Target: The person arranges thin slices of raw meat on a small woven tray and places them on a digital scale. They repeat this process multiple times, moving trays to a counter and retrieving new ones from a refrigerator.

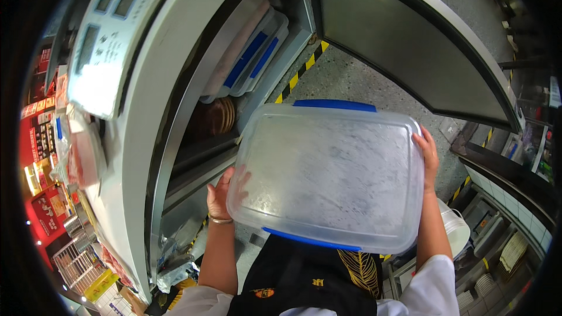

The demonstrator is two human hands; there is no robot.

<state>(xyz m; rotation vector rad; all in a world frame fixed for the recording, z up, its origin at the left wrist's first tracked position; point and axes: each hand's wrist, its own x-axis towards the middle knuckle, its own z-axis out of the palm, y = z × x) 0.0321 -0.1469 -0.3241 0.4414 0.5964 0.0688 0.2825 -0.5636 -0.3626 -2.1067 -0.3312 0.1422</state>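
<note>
A large translucent plastic storage box [325, 175] with a lid and blue clip handles is held level in front of my black apron. My left hand [221, 194] supports its left side, the fingers showing blurred through the plastic. At the opposite side, my right hand [428, 153] grips the edge with fingertips over the rim. The box's contents cannot be made out through the cloudy lid. Beyond it, inside an under-counter refrigerator [206, 153], similar blue-clipped boxes [257, 55] stand on the upper level. Below them are round brown stacked items [219, 116].
The refrigerator's metal door [408, 39] is swung wide at the upper right. A digital scale [105, 39] and packed meat [81, 153] rest on the white counter [140, 109]. Yellow-and-black tape [303, 72] marks the floor. A white bucket [454, 230] stands near my right arm.
</note>
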